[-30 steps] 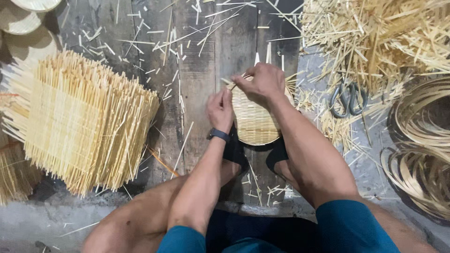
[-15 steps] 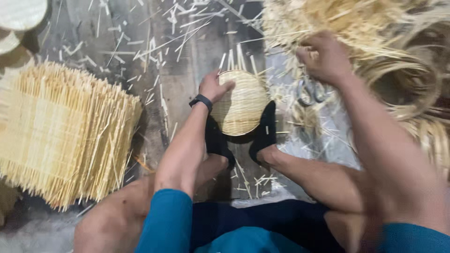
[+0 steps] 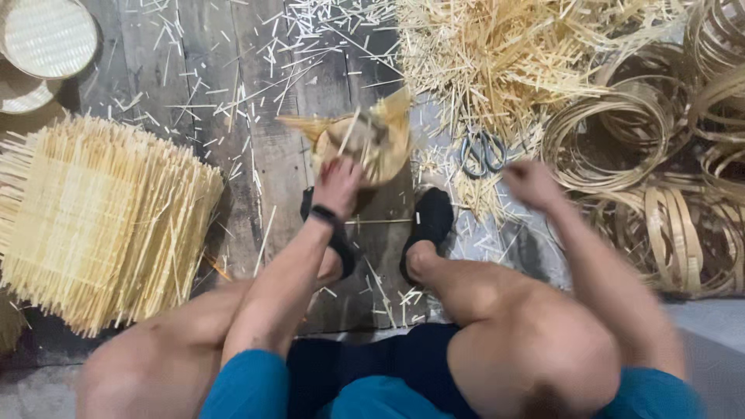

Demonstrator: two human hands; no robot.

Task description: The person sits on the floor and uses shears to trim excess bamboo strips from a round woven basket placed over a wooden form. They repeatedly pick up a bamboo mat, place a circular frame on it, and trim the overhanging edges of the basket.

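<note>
the left hand (image 3: 337, 185) grips the near edge of a small round woven bamboo piece (image 3: 365, 140), fingers curled over its rim; the piece is blurred and tilted up off the wooden floor (image 3: 194, 70), just ahead of the person's two dark-slippered feet, with loose strip ends sticking out from its left side and top. a dark wristband (image 3: 324, 215) sits on the left wrist. the right hand (image 3: 529, 185) is off to the right, apart from the woven piece, hovering above the floor near a pair of scissors (image 3: 483, 151); it is blurred, the fingers look loosely curled, and i cannot tell whether it holds anything. the scissors lie at the near edge of a large heap of loose bamboo strips (image 3: 504, 54) that fills the top middle. to the right of that heap and of the right hand lie coils of bamboo hoops (image 3: 621, 140), stacked and overlapping toward the right edge. on the left side of the floor rests a stack of square woven bamboo mats (image 3: 93, 221) with bristling unfinished edges. at the top left corner sit finished round woven trays (image 3: 46, 39), one overlapping another. short bamboo offcuts are scattered over the dark boards between all of these.
</note>
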